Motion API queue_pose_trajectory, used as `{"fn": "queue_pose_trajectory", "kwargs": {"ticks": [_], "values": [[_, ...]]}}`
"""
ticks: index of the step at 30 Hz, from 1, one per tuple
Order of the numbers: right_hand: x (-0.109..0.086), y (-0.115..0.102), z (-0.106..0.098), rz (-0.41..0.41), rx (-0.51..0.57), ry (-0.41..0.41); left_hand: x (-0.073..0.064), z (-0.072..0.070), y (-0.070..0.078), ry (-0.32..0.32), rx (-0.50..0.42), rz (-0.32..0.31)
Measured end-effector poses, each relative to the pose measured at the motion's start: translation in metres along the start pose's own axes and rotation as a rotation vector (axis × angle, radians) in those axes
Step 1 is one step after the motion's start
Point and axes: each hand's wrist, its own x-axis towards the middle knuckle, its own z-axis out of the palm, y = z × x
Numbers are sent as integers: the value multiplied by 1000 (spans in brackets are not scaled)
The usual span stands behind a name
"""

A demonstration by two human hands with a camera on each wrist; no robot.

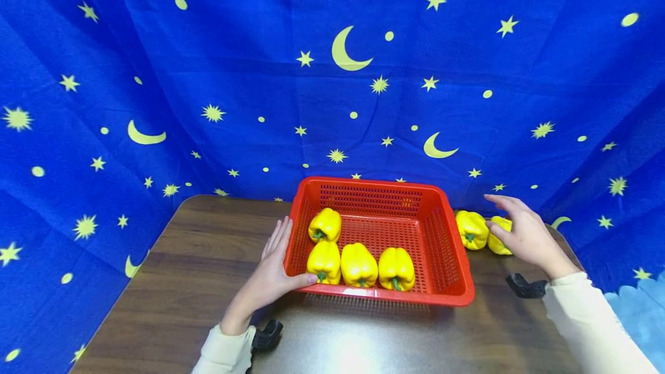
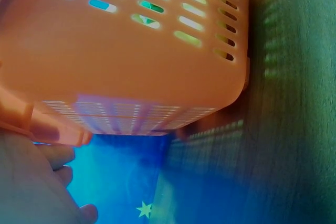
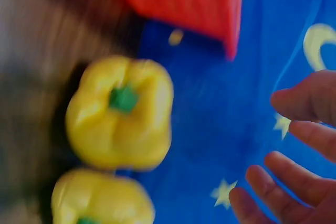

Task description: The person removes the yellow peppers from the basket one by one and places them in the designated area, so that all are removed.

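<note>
A red plastic basket (image 1: 459, 290) with slotted walls stands on the table, holding several yellow bell peppers (image 1: 359, 265) with green stems. My left hand (image 1: 267, 273) rests on its near left corner, fingers straight along the left side and thumb over the front rim. In the left wrist view, that hand (image 2: 29, 179) is beside the basket's slotted wall (image 2: 131, 61). Two more yellow peppers sit right of the basket: one pepper (image 1: 471, 229) is uncovered, the other pepper (image 1: 500, 242) partly hidden behind my right hand (image 1: 527, 232). The right hand holds nothing, fingers spread and apart from the peppers (image 3: 121, 114).
The brown wooden table (image 1: 208, 270) extends left of and in front of the basket. A blue curtain (image 1: 249, 74) with yellow stars and moons hangs behind and on both sides. Black straps (image 1: 267, 335) show at the wrists.
</note>
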Motion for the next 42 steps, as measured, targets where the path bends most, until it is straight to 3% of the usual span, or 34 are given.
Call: {"fn": "queue_pose_trajectory", "kwargs": {"ticks": [6,14,23,33,42], "values": [[14,-39,10,-10,46,6,0,0,0,2,12,7],[29,-79,28,27,127,-46,-1,0,0,6,15,-5],[43,-108,49,33,168,-91,0,1,0,-3,10,-27],[58,-139,71,13,257,-119,1,1,0,-2,10,-2],[73,-158,92,93,384,-182,1,1,1,-3,20,-20]]}}
